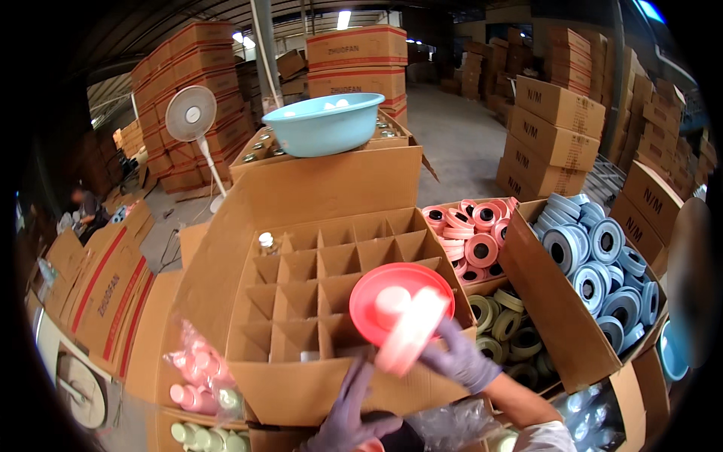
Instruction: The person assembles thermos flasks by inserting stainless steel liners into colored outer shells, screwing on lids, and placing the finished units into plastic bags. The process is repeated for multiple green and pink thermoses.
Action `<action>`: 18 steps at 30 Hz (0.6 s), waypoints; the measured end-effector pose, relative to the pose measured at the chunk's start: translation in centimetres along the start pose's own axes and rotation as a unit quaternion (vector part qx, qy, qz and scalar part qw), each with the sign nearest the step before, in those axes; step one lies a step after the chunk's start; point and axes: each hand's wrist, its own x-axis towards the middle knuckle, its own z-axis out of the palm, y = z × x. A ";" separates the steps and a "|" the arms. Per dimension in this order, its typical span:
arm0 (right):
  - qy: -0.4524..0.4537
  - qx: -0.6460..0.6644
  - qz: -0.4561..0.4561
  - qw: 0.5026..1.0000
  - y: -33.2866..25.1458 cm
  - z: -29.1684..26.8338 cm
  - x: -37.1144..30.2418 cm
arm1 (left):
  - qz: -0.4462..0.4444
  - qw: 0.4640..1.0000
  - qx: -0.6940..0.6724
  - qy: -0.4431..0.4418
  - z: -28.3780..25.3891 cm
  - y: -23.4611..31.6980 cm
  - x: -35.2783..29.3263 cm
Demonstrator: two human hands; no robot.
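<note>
My right hand (461, 360), in a grey-purple glove, grips a pale pink round lid (409, 335), seen edge-on and smeared by motion. Just behind it, a bright pink-red round dish (367, 307) rests over the front right of a cardboard box with dividers (260, 316). A small pale pink round piece (392, 300) lies in the dish. My left hand (348, 414), gloved alike, is at the box's front edge, its fingers apart. Below its thumb are a dark shape and a bit of pink that I cannot make out. One white-capped bottle (266, 242) stands in a far-left compartment.
To the right are open boxes of pink lids (480, 247), green lids (506, 322) and blue lids (595, 271). A light blue basin (324, 128) sits on a box of bottles behind. Pink bottle-shaped parts (197, 398) lie at lower left; a fan (191, 114) and stacked cartons (553, 135) stand beyond.
</note>
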 end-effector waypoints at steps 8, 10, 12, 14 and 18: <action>-0.049 0.523 0.238 0.817 -7.7 5.9 -3.6 | 0.117 0.988 0.066 0.079 -0.7 4.7 -2.0; -0.173 0.866 0.380 0.274 -8.7 5.9 -2.8 | -0.037 0.984 -0.171 0.045 -2.2 4.5 -3.9; -0.218 0.773 0.436 0.407 -11.0 4.4 -1.3 | -0.102 0.980 -0.124 0.120 -4.4 0.8 -4.9; -0.087 0.238 0.239 0.937 -14.6 3.6 1.0 | -0.154 0.872 -0.414 0.212 -5.0 1.9 -5.6; -0.109 -0.171 -0.156 0.967 -15.0 3.6 3.2 | -0.174 0.896 -0.398 0.090 -5.7 3.0 -7.8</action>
